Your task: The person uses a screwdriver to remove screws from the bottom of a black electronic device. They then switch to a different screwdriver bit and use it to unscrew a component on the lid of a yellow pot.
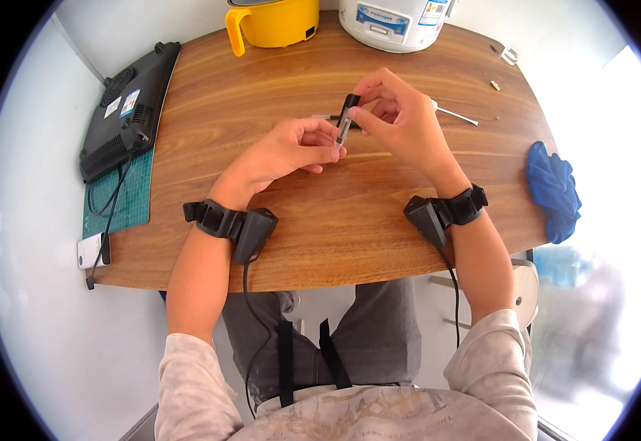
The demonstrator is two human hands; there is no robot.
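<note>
Head view: a pen [345,123], black at one end and clear along the barrel, is held between both hands above the middle of the table [240,95]. It is tilted, with the black end directed toward 1 o'clock and the clear end toward 7 o'clock.

The clear end is pinched by the left hand [295,151], whose thumb and fingertips are closed on it; the other fingers are loosely curled. The pen is gripped nearer its black end by the thumb and forefinger of the right hand [401,117], with the remaining fingers bent. A slim item [324,116] is partly hidden behind the hands; its kind cannot be told.

Positions are taken from the pen. A screwdriver [456,115] is noted at 3 o'clock, its handle partly covered by the right hand. A blue cloth [553,192] is found between 3 and 4 o'clock, at the table edge. A yellow pot [280,23] is placed at 11 o'clock and a white cooker [394,29] at 1 o'clock, both cut by the frame. At 9 o'clock a black appliance [129,110] is seen, with a green mat [135,202] partly covered by it at 8 o'clock.
</note>
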